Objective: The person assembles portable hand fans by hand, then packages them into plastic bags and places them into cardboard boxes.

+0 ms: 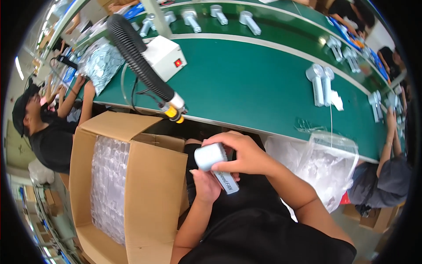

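I hold a small pale grey handheld fan (211, 157) over my lap, between the green conveyor belt (246, 83) and my body. My right hand (244, 154) wraps over its round head from above. My left hand (205, 185) supports its handle (226, 181) from below. An open cardboard box (149, 176) packed with clear-wrapped items (110, 185) stands at my left.
A black ribbed hose with a yellow nozzle (176, 115) hangs over the belt edge beside a white box with a red switch (165, 55). More grey fans (321, 83) lie on the belt. A clear plastic bag (325, 167) hangs at my right. Other people sit left (48, 132) and right (382, 180).
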The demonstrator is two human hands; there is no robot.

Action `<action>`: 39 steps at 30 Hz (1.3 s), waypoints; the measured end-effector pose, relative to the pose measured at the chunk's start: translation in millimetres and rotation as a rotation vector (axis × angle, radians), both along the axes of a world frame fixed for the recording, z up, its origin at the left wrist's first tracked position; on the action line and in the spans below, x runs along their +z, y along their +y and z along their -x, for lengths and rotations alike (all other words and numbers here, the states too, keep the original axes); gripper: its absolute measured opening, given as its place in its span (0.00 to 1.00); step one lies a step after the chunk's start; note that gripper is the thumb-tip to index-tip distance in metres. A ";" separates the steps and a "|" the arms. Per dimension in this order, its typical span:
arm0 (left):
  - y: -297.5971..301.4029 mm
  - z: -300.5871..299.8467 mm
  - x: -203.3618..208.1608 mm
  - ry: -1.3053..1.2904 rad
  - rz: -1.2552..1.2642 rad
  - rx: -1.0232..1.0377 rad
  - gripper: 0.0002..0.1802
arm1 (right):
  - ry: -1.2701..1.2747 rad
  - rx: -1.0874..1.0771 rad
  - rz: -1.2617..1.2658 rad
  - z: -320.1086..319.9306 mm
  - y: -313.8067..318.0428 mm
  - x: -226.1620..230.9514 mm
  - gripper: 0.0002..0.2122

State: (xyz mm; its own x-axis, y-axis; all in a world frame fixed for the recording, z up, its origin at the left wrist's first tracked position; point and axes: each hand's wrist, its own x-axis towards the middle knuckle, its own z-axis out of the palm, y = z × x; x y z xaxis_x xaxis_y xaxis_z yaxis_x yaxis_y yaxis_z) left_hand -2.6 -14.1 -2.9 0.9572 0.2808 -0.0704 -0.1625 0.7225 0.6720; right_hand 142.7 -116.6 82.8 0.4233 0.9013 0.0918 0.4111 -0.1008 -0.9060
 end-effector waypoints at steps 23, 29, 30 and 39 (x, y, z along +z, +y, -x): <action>23.2 6.2 50.6 -0.405 -0.062 0.241 0.28 | -0.818 -0.368 -0.366 16.9 -51.6 -11.9 0.23; 34.9 13.0 -11.0 0.215 -0.206 0.030 0.24 | 0.175 0.167 0.437 8.7 -69.6 -9.0 0.21; 29.2 7.9 -31.1 0.259 -0.122 -0.069 0.25 | 0.197 0.251 0.495 8.6 -77.0 -36.4 0.22; 3.0 36.2 -114.6 0.369 0.175 -0.270 0.31 | -0.060 0.387 0.775 35.6 -56.5 -74.6 0.24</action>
State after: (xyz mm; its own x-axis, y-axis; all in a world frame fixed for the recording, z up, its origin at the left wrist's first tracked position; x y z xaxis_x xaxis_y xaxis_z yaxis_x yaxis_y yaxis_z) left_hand -38.9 -11.1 -117.5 0.8964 -0.0202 -0.4428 0.2724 0.8131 0.5145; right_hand 107.1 -173.1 8.1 0.0883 0.7985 -0.5955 0.5891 -0.5239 -0.6152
